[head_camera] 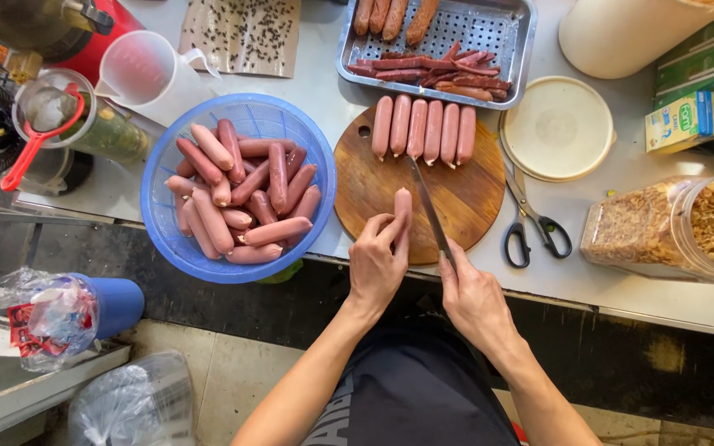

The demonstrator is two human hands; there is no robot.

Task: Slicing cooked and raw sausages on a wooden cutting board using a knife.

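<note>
My left hand [378, 263] pinches one pink sausage [403, 213] on the near part of a round wooden cutting board [373, 192]. My right hand [474, 299] grips a knife [428, 208] whose blade points away from me, just right of that sausage. A row of several whole sausages [423, 130] lies across the far side of the board. A blue plastic basket [177, 235] heaped with many more sausages stands to the left. A perforated metal tray [506, 33] at the back holds sliced and fried sausages.
Black-handled scissors [532, 221] lie right of the board, near a round cream lid [559, 128]. A clear jar of fried bits [678, 227] lies at the right edge. A plastic jug [146, 73], a strainer cup [49, 111] and a blue cup [109, 304] are to the left.
</note>
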